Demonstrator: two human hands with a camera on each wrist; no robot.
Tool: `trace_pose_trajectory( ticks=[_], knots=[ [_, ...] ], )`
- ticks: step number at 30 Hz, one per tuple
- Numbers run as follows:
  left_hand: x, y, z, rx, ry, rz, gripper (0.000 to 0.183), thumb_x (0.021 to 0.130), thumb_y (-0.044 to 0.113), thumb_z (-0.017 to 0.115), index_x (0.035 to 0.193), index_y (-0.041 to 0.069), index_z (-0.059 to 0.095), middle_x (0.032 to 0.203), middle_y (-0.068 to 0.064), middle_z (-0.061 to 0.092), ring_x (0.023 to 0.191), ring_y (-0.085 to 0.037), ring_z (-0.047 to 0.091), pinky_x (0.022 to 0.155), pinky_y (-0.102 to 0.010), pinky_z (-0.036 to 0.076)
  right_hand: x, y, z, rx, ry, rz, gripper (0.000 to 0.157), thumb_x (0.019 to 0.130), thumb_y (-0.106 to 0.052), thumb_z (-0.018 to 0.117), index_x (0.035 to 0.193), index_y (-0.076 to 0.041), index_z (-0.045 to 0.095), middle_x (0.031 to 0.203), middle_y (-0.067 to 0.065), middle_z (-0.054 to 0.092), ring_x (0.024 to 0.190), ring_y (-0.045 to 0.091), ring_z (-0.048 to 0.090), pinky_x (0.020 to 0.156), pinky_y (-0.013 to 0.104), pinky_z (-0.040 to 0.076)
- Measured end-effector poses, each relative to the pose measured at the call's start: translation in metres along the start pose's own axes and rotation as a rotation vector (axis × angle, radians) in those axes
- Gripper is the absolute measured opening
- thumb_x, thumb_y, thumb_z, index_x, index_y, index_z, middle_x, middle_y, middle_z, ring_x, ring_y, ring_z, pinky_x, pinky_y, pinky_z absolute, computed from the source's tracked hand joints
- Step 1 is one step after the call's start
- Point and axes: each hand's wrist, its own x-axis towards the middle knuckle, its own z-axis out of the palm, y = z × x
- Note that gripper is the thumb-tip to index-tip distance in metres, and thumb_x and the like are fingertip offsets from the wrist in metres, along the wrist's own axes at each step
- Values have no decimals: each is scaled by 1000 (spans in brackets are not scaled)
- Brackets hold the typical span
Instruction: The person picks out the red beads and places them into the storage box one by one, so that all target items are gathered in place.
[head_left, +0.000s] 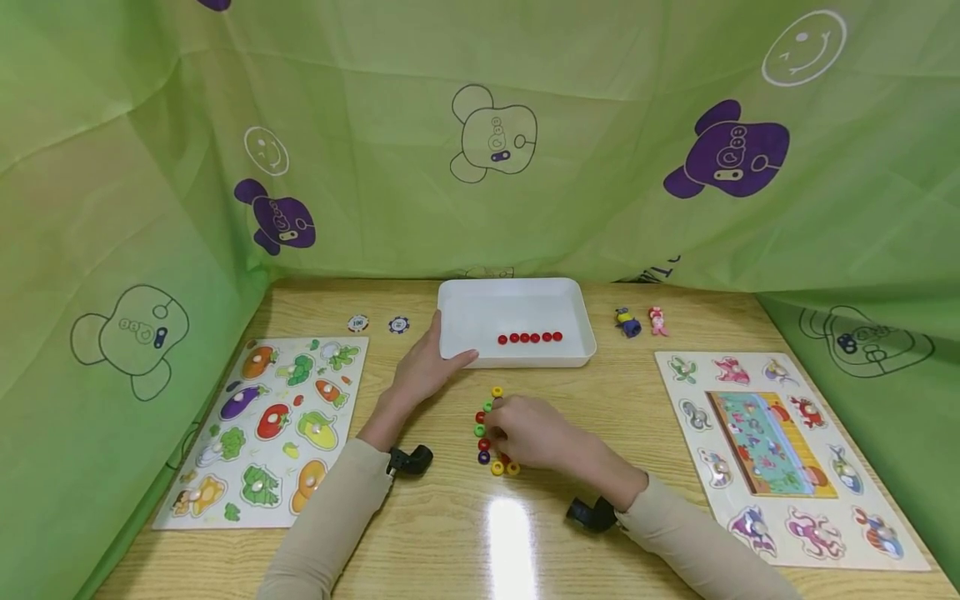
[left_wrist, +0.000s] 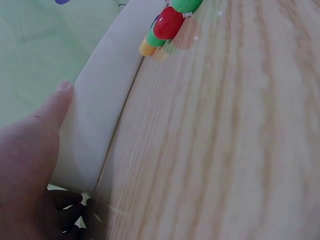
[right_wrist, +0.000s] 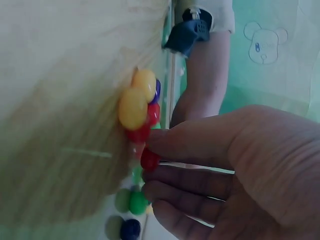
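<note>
My left hand (head_left: 426, 367) holds the front left corner of a white tray (head_left: 517, 362), its thumb at the front rim and its fingers along the left side. Several red beads (head_left: 535, 337) lie in a row inside the tray. In front of it, my right hand (head_left: 528, 432) is over a loose group of coloured beads on the table. The right wrist view shows its thumb and index finger pinching a red bead (right_wrist: 149, 159). Yellow beads (head_left: 497, 468), green beads (head_left: 480, 430) and a purple bead (head_left: 483, 457) lie around those fingers; the hand hides part of the group.
A vegetable puzzle board (head_left: 281, 450) lies at the left, and a sea-animal puzzle board (head_left: 690, 442) at the right. Two poker chips (head_left: 399, 325) are left of the tray. A blue-and-yellow figurine (head_left: 627, 322) and a pink figurine (head_left: 657, 321) are right of it. Green cloth (head_left: 360, 208) surrounds the table.
</note>
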Motion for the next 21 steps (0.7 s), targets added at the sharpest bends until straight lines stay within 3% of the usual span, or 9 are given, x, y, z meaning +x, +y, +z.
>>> trace_pose_trajectory(
  ticks=[7,11,16,21],
  knots=[
    [0,1,0,-9,-1,12,105,76,69,56,149,26,-7,155,-7,21,137,-30,34,103,-52,37,8,17,-23,-3,62,119,9,80,-11,68,87,-15,71,82,-6,65,66,5,52,60,18,45],
    [0,2,-1,-14,-3,12,106,77,67,56,150,21,-4,155,-9,20,137,-32,33,104,-53,36,18,34,-33,57,180,181,9,80,-7,68,88,-9,72,81,-2,67,69,9,55,62,23,48],
    [0,2,-2,-10,3,5,106,76,67,57,150,17,-1,155,-10,20,137,-32,32,104,-53,36,40,55,-34,112,348,239,9,80,-7,69,88,-7,73,82,2,67,73,13,59,64,27,50],
    [0,2,0,-10,6,5,107,76,68,56,150,16,0,155,-10,21,137,-32,32,104,-52,36,63,68,-29,93,393,306,10,82,-9,67,89,-9,73,82,2,66,74,15,60,67,30,51]
  ],
)
